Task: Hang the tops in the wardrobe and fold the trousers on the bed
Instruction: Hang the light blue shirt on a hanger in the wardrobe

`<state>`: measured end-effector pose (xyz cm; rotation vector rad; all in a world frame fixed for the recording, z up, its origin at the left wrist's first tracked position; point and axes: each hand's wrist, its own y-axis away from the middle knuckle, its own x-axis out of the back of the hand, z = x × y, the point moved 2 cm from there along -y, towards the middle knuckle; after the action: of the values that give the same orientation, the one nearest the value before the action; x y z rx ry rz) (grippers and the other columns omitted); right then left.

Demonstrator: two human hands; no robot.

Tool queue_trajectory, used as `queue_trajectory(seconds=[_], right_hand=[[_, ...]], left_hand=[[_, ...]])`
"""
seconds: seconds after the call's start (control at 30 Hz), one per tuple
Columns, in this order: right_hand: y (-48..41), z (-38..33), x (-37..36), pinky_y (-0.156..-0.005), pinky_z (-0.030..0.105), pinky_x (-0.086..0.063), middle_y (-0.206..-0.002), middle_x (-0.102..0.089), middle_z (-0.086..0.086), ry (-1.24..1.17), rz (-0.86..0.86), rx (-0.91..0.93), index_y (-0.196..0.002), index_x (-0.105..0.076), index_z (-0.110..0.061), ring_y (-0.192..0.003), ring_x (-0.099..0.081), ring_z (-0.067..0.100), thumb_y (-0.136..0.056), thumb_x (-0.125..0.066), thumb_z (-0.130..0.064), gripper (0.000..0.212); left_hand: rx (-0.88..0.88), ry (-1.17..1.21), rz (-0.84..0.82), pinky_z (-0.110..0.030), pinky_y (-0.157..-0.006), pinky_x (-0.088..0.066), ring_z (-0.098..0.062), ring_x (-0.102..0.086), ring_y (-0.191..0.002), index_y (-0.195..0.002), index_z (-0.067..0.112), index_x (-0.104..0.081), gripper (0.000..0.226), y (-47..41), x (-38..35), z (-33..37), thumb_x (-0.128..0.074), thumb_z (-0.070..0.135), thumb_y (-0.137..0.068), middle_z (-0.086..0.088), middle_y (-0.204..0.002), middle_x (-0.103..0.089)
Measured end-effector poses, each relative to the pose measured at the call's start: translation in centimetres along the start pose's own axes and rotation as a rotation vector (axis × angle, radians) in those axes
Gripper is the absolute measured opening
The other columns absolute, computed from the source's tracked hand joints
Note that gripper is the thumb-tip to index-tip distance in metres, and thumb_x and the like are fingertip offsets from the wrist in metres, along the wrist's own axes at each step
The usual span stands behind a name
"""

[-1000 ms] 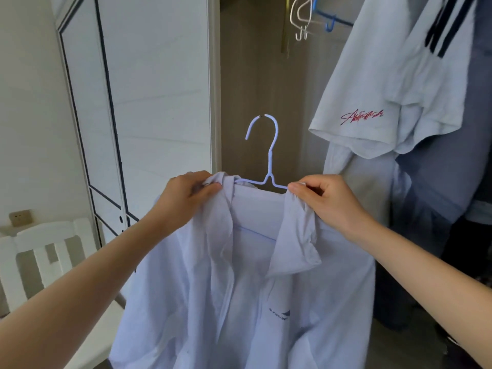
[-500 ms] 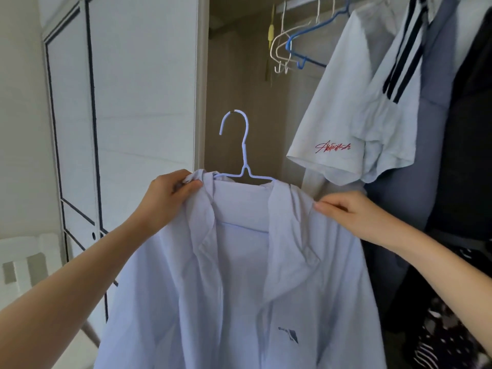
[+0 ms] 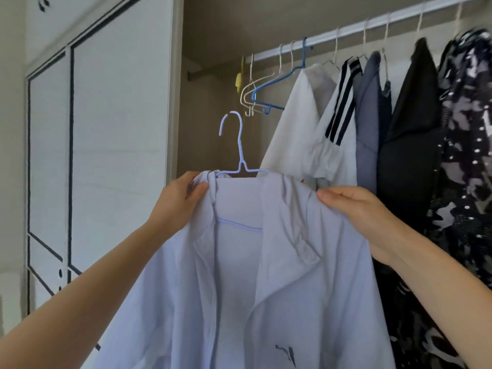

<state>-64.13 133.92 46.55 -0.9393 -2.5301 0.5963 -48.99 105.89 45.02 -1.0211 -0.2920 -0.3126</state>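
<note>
Before the wardrobe (image 3: 207, 62), pale blue shirt (image 3: 279, 275) on lilac hanger (image 3: 239, 145) below the rail (image 3: 346, 31), left grip (image 3: 181, 201) and right grip (image 3: 356, 209) each pinching a shoulder, white panelled doors (image 3: 119, 129) leftward, hung clothes (image 3: 410, 129) right.

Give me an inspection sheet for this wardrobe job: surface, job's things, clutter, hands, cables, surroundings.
Surface: nothing seen.
Job's things: pale blue shirt draped on light blue wire hanger, hook below the rail, not yet hung.
Clutter: empty blue hanger and white ones at the rail's left end.
Hands: left hand grips one shoulder of the shirt; right hand pinches the other.
Cables: nothing seen.
Surroundings: white T-shirt and darker garments hang on the rail; white wardrobe door to the left.
</note>
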Motion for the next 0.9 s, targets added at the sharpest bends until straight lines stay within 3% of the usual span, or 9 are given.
queue_trajectory(seconds=[0.1, 0.27, 0.4, 0.53, 0.67, 0.73, 0.77, 0.83, 0.9], right_hand=[[0.6, -2.5, 1.2, -0.073, 0.024, -0.056, -0.086, -0.076, 0.006, -0.002, 0.088, 0.04, -0.076, -0.079, -0.015, -0.076, -0.071, 0.012, -0.093, -0.059, -0.021, 0.027], [0.1, -5.4, 1.1, -0.076, 0.031, -0.055, -0.081, -0.075, 0.006, -0.017, 0.229, 0.012, -0.079, -0.076, -0.011, -0.079, -0.069, 0.02, -0.092, -0.062, -0.02, 0.021], [-1.1, -7.9, -1.2, -0.093, 0.041, -0.051, -0.096, -0.073, 0.015, 0.021, 0.326, -0.026, -0.093, -0.073, -0.003, -0.094, -0.067, 0.029, -0.09, -0.066, -0.025, 0.023], [-2.6, -10.5, -3.8, -0.085, 0.037, -0.05, -0.088, -0.068, 0.012, 0.099, 0.468, 0.005, -0.085, -0.068, -0.006, -0.082, -0.063, 0.025, -0.088, -0.069, -0.026, 0.02], [-4.3, -12.5, -6.0, -0.095, 0.04, -0.049, -0.114, -0.065, 0.016, 0.207, 0.566, 0.021, -0.12, -0.062, -0.002, -0.105, -0.062, 0.031, -0.088, -0.069, -0.027, 0.041], [-5.2, -13.2, -6.8, -0.09, 0.036, -0.049, -0.135, -0.055, 0.014, 0.211, 0.621, 0.054, -0.131, -0.056, -0.01, -0.116, -0.058, 0.03, -0.087, -0.07, -0.024, 0.048], [-5.7, -13.6, -7.1, -0.083, 0.033, -0.048, -0.143, -0.048, 0.013, 0.224, 0.639, 0.083, -0.123, -0.06, -0.015, -0.117, -0.057, 0.028, -0.087, -0.069, -0.021, 0.038], [-6.4, -13.8, -7.9, -0.067, 0.028, -0.045, -0.14, -0.046, 0.008, 0.245, 0.668, 0.081, -0.102, -0.058, -0.021, -0.1, -0.058, 0.024, -0.087, -0.067, -0.018, 0.017], [-7.5, -13.6, -8.6, -0.055, 0.023, -0.044, -0.132, -0.048, 0.003, 0.206, 0.719, 0.085, -0.109, -0.045, -0.026, -0.086, -0.056, 0.02, -0.082, -0.065, -0.022, 0.034]], left_hand=[[-0.052, 0.077, -0.009, -0.039, -0.098, -0.048, -0.017, -0.058, -0.114, -0.137, 0.03, -0.049, 0.039, -1.8, -1.3, 1.2, -0.044, 0.043, -0.101, 0.008, -0.125, -0.062], [-0.112, 0.091, -0.038, -0.041, -0.117, -0.03, -0.019, -0.04, -0.139, -0.152, 0.022, -0.032, 0.053, -5.3, -3.6, 2.8, -0.038, 0.042, -0.103, 0.003, -0.153, -0.042], [-0.078, 0.151, -0.2, -0.035, -0.12, -0.022, -0.019, -0.03, -0.145, -0.157, 0.023, -0.019, 0.057, -8.4, -4.6, 3.2, -0.033, 0.043, -0.105, 0.004, -0.16, -0.028], [-0.093, 0.224, -0.327, -0.037, -0.119, -0.026, -0.022, -0.036, -0.142, -0.157, 0.029, -0.016, 0.058, -11.9, -5.4, 2.5, -0.03, 0.048, -0.104, 0.004, -0.158, -0.032], [-0.173, 0.264, -0.401, -0.036, -0.114, -0.031, -0.025, -0.04, -0.139, -0.155, 0.034, -0.019, 0.053, -14.1, -6.0, 2.3, -0.03, 0.045, -0.105, 0.003, -0.154, -0.039], [-0.216, 0.341, -0.446, -0.033, -0.109, -0.033, -0.022, -0.043, -0.135, -0.154, 0.037, -0.021, 0.05, -14.6, -6.1, 2.7, -0.031, 0.042, -0.105, 0.004, -0.151, -0.042], [-0.212, 0.42, -0.475, -0.031, -0.107, -0.034, -0.018, -0.045, -0.132, -0.153, 0.038, -0.023, 0.049, -14.7, -6.3, 2.9, -0.032, 0.04, -0.105, 0.007, -0.149, -0.044], [-0.166, 0.634, -0.558, -0.029, -0.11, -0.033, -0.01, -0.045, -0.13, -0.151, 0.036, -0.032, 0.046, -15.0, -6.7, 3.0, -0.037, 0.039, -0.105, 0.012, -0.147, -0.045], [-0.112, 0.802, -0.659, -0.037, -0.116, -0.032, -0.008, -0.043, -0.135, -0.151, 0.034, -0.036, 0.051, -15.3, -7.4, 3.0, -0.043, 0.047, -0.102, 0.015, -0.151, -0.041]])
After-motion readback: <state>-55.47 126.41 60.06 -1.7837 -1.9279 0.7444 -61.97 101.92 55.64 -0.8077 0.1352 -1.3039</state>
